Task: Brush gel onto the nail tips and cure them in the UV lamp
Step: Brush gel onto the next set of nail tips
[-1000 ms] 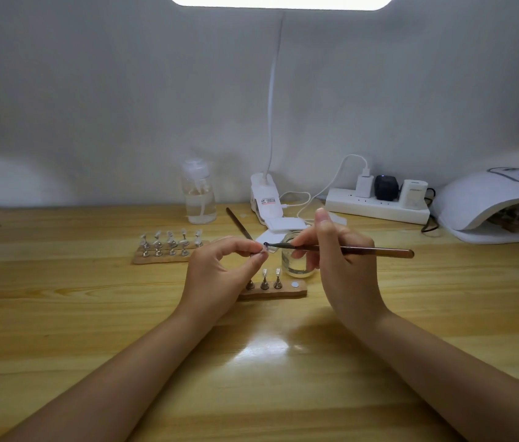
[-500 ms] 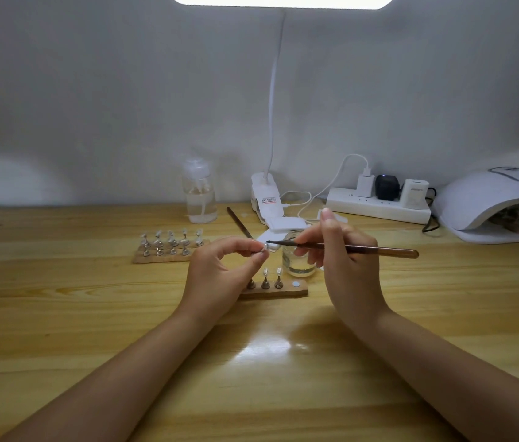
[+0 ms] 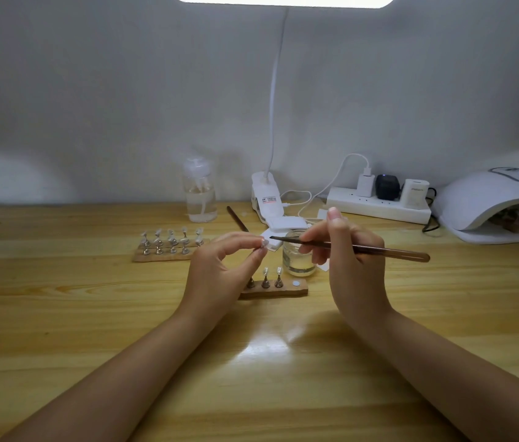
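Both hands had barely shifted since a second before: left hand (image 3: 219, 269) fingers pinched the nail tip (image 3: 263, 243), right hand (image 3: 345, 250) fingers clamped the brush (image 3: 350, 247), bristles just beside the tip.

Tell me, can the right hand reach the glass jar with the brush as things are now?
Probably yes: the right hand holds the brush directly above the open glass jar, nothing between.

Our left hand (image 3: 219, 275) pinches a nail tip (image 3: 264, 243) above a wooden table (image 3: 60, 314). Our right hand (image 3: 347, 260) holds a brush (image 3: 379, 250) to it.
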Motion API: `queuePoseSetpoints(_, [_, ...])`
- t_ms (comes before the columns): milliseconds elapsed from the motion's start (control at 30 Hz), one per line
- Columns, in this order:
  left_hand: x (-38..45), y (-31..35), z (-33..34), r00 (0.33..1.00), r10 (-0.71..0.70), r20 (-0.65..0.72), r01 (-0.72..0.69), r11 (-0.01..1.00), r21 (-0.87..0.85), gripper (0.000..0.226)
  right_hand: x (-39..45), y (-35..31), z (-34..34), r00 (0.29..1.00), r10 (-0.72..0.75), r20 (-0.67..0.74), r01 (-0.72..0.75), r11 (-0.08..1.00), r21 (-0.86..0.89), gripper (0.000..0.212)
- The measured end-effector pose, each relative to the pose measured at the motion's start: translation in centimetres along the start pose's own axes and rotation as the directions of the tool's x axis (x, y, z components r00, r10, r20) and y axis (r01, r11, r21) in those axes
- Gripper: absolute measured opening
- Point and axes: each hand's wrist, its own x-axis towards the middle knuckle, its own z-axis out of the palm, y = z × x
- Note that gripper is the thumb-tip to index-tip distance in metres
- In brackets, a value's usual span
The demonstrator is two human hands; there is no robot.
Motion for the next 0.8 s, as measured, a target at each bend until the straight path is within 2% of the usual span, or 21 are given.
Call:
queuePoseSetpoints(367, [0.02, -0.15, 0.01, 1.000, 0.005, 0.012, -0.005, 1.000, -0.013, 0.016, -0.20, 0.16, 0.28, 0.996, -0.020, 0.089, 0.021, 1.000, -0.010, 0.035])
queuePoseSetpoints(633, [0.04, -0.14, -0.08, 1.000, -0.005, 0.004, 0.005, 1.000, -0.010, 0.018, -0.11, 0.08, 0.20, 0.999, 0.027, 0.019, -0.027, 0.999, 0.020, 0.045])
queuePoseSetpoints(800, [0.08, -0.12, -0.06, 1.000, -0.010, 0.009, 0.010, 1.000, -0.016, 0.018, -0.05, -0.10, 0.31, 1.000, 0.026, 0.014, -0.026, 1.000, 0.006, 0.038])
